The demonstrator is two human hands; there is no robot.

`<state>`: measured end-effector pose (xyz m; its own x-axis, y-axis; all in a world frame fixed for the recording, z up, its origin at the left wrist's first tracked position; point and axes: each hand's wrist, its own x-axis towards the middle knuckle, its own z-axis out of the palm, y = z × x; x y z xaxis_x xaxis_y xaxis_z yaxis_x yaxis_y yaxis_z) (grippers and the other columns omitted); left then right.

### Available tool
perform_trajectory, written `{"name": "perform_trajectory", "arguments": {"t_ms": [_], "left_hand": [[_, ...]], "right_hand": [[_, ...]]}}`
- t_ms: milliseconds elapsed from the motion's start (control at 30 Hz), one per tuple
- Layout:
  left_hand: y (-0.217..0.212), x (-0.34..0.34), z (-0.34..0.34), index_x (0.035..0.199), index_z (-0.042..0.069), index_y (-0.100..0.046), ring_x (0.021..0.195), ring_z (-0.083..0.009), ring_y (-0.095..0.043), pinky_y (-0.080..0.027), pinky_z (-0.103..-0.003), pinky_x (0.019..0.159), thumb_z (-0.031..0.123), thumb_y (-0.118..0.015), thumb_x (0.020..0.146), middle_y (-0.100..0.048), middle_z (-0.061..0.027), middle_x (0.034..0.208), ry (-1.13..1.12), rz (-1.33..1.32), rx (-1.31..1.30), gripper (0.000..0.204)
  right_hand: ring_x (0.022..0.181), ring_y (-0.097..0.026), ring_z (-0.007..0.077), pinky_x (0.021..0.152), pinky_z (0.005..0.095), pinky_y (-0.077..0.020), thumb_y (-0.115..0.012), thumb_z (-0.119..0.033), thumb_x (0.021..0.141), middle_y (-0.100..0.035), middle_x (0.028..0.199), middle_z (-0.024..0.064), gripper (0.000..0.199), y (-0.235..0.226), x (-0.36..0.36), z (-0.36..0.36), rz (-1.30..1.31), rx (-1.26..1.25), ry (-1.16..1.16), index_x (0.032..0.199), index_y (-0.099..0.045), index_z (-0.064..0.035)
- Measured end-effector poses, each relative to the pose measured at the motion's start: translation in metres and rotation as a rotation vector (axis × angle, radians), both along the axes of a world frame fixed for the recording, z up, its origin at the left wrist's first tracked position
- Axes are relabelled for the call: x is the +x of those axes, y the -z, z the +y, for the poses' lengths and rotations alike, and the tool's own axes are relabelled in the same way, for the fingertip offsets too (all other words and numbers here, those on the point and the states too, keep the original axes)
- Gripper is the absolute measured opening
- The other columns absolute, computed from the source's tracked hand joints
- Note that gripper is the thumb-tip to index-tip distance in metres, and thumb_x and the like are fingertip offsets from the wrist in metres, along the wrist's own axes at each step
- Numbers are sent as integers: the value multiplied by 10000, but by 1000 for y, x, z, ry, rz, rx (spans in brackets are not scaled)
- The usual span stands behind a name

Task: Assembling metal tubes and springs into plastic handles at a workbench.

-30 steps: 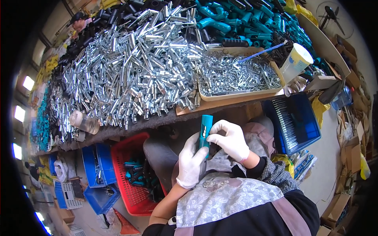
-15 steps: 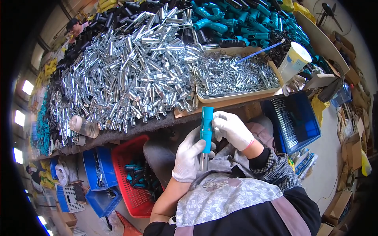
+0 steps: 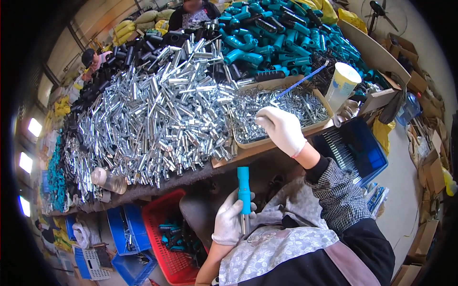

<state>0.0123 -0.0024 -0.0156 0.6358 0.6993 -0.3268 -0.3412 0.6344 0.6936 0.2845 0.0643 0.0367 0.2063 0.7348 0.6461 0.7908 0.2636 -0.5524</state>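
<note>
My left hand (image 3: 228,223), in a white glove, is closed around a teal plastic tool handle (image 3: 244,185) held upright above my lap. A silver metal shaft (image 3: 245,226) comes out of its lower end. My right hand (image 3: 284,131), gloved too, is over the near side of a shallow tray (image 3: 254,142) of small metal pins, springs and fittings. Its thumb and fingers are pinched together; whatever lies between them is too small to make out. A blue stick (image 3: 302,79) rests slanting across the tray.
A large heap of silver metal tubes (image 3: 152,114) covers the table left of the tray. Behind lie teal handles (image 3: 286,40). A cup (image 3: 342,85) stands at the tray's right corner. A clear bottle (image 3: 114,183), red basket (image 3: 164,252) and blue bin (image 3: 369,148) are around. Two people sit beyond.
My right hand has left the teal handle and moved up over the tray. The left hand keeps the handle, now lower in the picture. The view has tilted upward, bringing another person into sight.
</note>
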Motion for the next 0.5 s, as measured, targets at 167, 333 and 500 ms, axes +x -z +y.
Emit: {"name": "perform_trajectory", "arguments": {"t_ms": [167,333,500], "left_hand": [[0,-5,-1,1465,-44,-357,974,-224,-645,-588,-344,796,210,-573,982,-573,-183,1255,35,9,20,587],[-6,-8,0,1466,-52,-378,947,-207,-638,-571,-330,784,153,-540,988,-585,-181,1245,11,13,4,545],[-7,-5,4,1468,-58,-371,950,-207,-637,-576,-331,772,158,-540,993,-590,-168,1238,14,-60,-43,549]], "right_hand": [[833,-632,340,741,441,-504,-683,-182,843,-624,821,115,61,6,32,34,-218,9,42,850,-690,-123],[957,-617,333,831,450,-515,-668,-82,781,-658,977,107,182,-8,104,103,-507,-57,354,955,-713,-116],[1006,-636,330,831,446,-538,-629,-63,792,-670,1049,128,307,-2,136,142,-761,-437,500,1085,-702,-117]]}}
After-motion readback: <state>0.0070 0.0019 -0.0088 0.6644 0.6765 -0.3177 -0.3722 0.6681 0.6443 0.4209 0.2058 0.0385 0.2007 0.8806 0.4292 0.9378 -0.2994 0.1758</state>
